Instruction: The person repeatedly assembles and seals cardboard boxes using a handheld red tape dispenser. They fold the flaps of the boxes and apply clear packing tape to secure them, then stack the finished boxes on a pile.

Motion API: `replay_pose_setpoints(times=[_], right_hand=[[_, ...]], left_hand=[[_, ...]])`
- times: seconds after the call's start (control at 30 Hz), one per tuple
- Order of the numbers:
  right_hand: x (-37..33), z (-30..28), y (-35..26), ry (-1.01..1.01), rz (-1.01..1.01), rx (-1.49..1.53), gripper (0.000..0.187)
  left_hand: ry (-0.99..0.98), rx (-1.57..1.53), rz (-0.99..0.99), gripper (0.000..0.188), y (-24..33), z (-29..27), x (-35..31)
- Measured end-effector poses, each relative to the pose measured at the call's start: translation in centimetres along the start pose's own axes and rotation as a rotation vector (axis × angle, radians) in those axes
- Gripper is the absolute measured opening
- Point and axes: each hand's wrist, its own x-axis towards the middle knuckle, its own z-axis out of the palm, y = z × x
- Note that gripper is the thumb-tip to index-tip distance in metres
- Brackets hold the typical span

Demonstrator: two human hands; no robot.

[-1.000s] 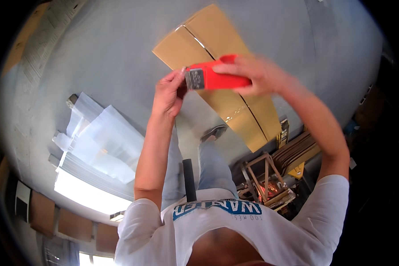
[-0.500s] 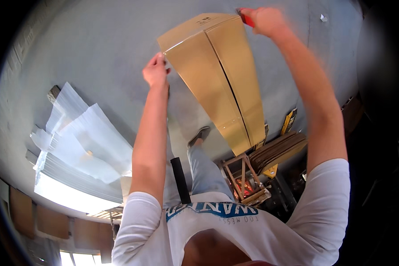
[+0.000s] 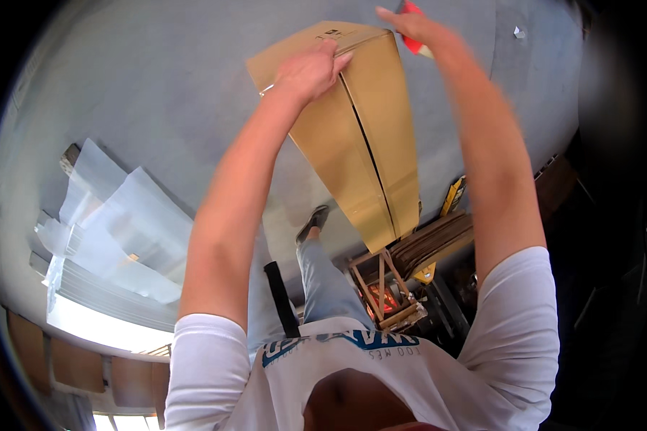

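Grey concrete floor [image 3: 158, 86] fills most of the view, and a long brown cardboard box [image 3: 366, 144] lies on it, stretching from the top centre down toward the person's feet. Both arms go up from the lower edge, almost fully stretched out over the box.

The left hand [image 3: 305, 72] lies on the far end of the box, palm down, with the fingers [image 3: 331, 52] laid flat and close together over the seam between the two top flaps. The hand presses on the cardboard; it does not close around anything.

The right hand [image 3: 413, 27] is just beyond the far right corner of the box, at the top edge of the view. It is blurred. A red tool [image 3: 412, 39] shows partly from behind it, so the hand seems to hold this tool, but how the fingers are closed on it I cannot tell. If the tool touches the box is also not clear.

Left of the arms, sheets of clear plastic film [image 3: 115, 230] lie crumpled on the floor over a stack of flat grey boards [image 3: 101, 294]. Near the close end of the box stands a small wooden frame [image 3: 384, 287], and beside it is a pile of flattened cardboard [image 3: 438, 241]. One dark shoe [image 3: 313, 221] is just left of the box.
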Motion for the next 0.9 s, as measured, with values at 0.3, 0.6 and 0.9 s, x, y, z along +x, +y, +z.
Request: replay_pose_setpoints(times=[0.3,0.6,0.9], right_hand=[[-1.7,5.0,-4.5,0.120,0.127,-0.085,0.041],[5.4,14.2,5.9,-0.243,-0.001,0.675,0.033],[8.6,6.0,7.1,-0.045,-0.227,-0.317,0.045]], left_hand=[[0.105,0.050,-0.014,0.053,-1.7,2.0,-0.3],[0.645,-0.441,-0.386,0.057,-9.1,5.2,-5.6],[0.722,-0.937,-0.521,0.031,-13.6,6.3,-5.5]])
